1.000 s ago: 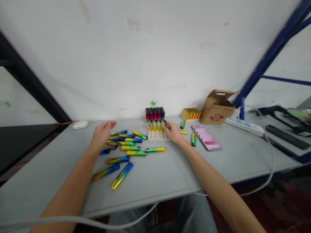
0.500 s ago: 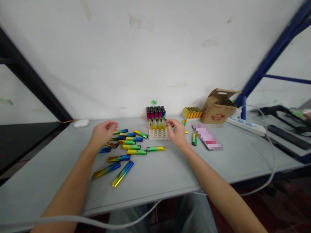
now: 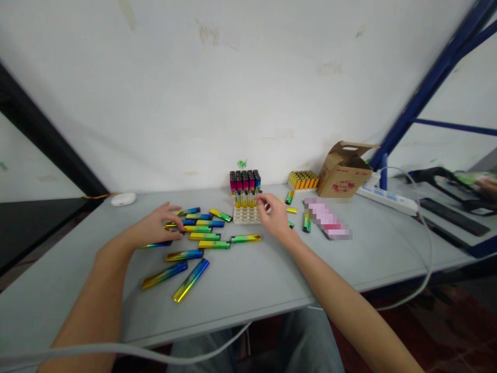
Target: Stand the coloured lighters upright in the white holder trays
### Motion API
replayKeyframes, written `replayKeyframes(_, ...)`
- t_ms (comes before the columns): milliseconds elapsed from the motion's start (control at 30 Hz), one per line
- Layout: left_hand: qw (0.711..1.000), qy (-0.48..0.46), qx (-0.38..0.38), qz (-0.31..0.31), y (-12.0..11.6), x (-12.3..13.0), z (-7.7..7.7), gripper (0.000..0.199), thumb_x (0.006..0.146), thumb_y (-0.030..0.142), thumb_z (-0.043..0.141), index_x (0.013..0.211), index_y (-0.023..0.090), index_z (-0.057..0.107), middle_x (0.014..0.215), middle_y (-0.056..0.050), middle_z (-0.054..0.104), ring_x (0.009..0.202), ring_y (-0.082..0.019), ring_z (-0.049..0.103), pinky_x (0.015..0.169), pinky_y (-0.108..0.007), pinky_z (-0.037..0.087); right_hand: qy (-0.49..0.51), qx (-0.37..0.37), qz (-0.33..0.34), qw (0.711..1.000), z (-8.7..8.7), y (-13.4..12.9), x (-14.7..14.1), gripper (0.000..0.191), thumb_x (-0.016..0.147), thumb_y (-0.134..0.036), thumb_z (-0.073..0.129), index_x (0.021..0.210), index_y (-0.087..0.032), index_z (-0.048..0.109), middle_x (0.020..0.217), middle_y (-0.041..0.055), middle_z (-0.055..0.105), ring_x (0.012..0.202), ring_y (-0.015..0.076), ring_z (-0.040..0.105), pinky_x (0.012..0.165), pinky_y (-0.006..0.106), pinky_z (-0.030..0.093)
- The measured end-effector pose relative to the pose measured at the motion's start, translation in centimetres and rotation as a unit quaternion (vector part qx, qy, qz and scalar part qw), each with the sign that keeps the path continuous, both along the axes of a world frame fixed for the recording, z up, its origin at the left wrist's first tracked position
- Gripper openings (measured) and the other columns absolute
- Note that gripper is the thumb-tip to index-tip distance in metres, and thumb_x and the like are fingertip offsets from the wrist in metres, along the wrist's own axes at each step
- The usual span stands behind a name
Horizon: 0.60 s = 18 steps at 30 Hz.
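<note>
My left hand (image 3: 161, 226) hovers over the left side of a loose spread of lighters (image 3: 209, 224), its fingers apart with nothing visible between them. These lighters have shiny blue, green and yellow bodies and lie flat in different directions. At the right end of a cream tray (image 3: 247, 216) with rows of holes, my right hand (image 3: 275, 215) pinches at the top of a lighter; its fingers partly hide it. A row of yellow-bodied lighters (image 3: 244, 199) stands upright in the back of this tray.
Behind the tray stands a block of pink and blue lighters (image 3: 244, 181). Orange lighters (image 3: 304, 180) stand further right, beside an open cardboard box (image 3: 344, 176). A phone (image 3: 328, 220), power strip (image 3: 388, 199) and white case (image 3: 123, 199) are on the table. A white cable (image 3: 430, 243) hangs at the right.
My left hand has moved slightly left and down, its fingers spreading from a closed pose. My right hand has shifted a little left onto the end of the upright row. The view has turned slightly.
</note>
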<state>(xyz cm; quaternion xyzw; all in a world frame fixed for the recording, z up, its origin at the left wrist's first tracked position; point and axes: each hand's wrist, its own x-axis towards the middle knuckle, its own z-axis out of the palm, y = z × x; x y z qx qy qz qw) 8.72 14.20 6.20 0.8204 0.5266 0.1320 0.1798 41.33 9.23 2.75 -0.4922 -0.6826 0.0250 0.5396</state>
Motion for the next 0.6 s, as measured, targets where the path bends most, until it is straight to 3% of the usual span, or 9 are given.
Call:
replayKeyframes(167,1.000,0.021,-0.002,-0.018,0.3,-0.2,-0.1,0.034,0.043,0.057,0.077,0.058,0.027,0.070,0.094,-0.007,0.074,0.123,-0.034,0.050,0.115,-0.052,0.011,0.000,0.014,0.000,1.000,0.1,0.1,0.1,0.020,0.084,-0.017,0.046,0.091,-0.018,0.065,0.087,0.0052,0.069,0.075,0.0164,0.061,0.069,0.027,0.048)
replayKeyframes(367,0.997,0.039,-0.054,-0.036,0.5,-0.9,-0.4,0.035,0.049,0.062,0.071,0.063,0.030,0.072,0.088,-0.004,0.076,0.132,-0.035,0.043,0.115,-0.053,-0.002,0.014,0.029,-0.009,0.999,0.4,0.2,0.4,0.020,0.083,-0.016,0.045,0.090,-0.018,0.064,0.085,0.0051,0.068,0.073,0.0163,0.060,0.067,0.027,0.047)
replayKeyframes(433,0.997,0.033,-0.044,-0.048,0.3,-0.9,-0.3,0.028,0.052,0.059,0.071,0.064,0.034,0.072,0.090,-0.003,0.076,0.132,-0.036,0.042,0.116,-0.055,0.000,0.014,0.019,-0.014,1.000,0.4,0.2,0.4,0.020,0.083,-0.016,0.046,0.090,-0.018,0.064,0.084,0.0048,0.068,0.072,0.0164,0.059,0.067,0.027,0.046)
replayKeyframes(600,1.000,0.000,-0.012,-0.013,-0.4,-0.4,0.1,0.019,0.046,0.056,0.075,0.056,0.041,0.069,0.105,0.001,0.071,0.125,-0.041,0.045,0.109,-0.059,0.028,0.008,0.012,-0.006,1.000,0.5,0.1,0.3,0.019,0.083,-0.016,0.046,0.089,-0.019,0.063,0.085,0.0049,0.068,0.071,0.0160,0.059,0.067,0.027,0.047)
